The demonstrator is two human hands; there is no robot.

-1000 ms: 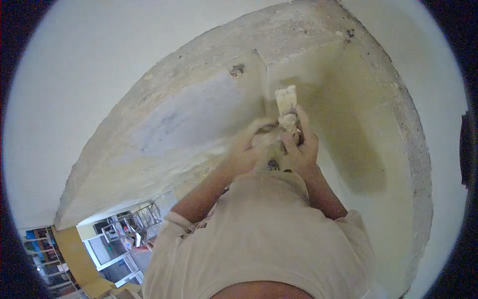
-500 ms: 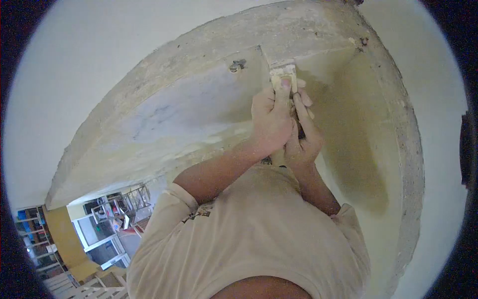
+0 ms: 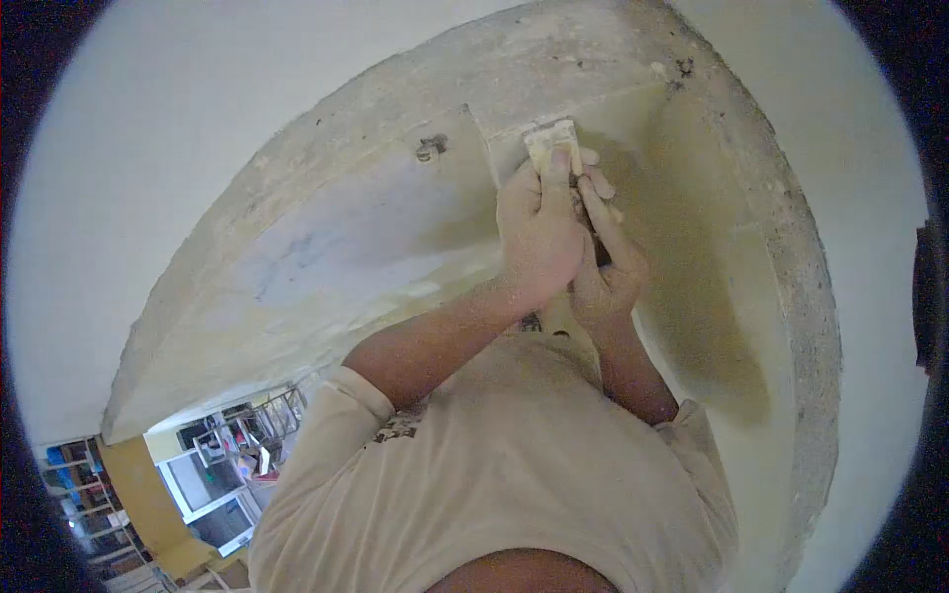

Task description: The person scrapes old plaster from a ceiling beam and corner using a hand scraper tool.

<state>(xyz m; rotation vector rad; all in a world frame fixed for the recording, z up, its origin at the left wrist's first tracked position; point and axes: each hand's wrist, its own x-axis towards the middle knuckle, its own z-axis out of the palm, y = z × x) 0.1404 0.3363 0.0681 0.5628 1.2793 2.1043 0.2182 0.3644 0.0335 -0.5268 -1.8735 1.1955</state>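
Observation:
Both my hands are closed together around a putty knife (image 3: 552, 141), its wide blade caked with pale putty. My left hand (image 3: 539, 222) grips it with the thumb pressed flat along the blade. On the other side, my right hand (image 3: 611, 272) wraps it from below, with the fingertips showing beside the blade. Most of the handle is hidden by the hands. The blade's edge lies at the plastered surface (image 3: 643, 128), just right of a corner line and close under the rough concrete band (image 3: 554, 59).
Damp, darker plaster (image 3: 692, 247) spreads to the right of my hands. A hole with a dark fitting (image 3: 431, 148) is in the left panel. Far below at left are a window (image 3: 213, 494), a rack of shelves (image 3: 94, 504) and cluttered furniture (image 3: 252, 430).
The view has turned a little, shifting the wall leftward. My hands and the putty knife have moved right, away from the corner line, and the blade has tilted slightly.

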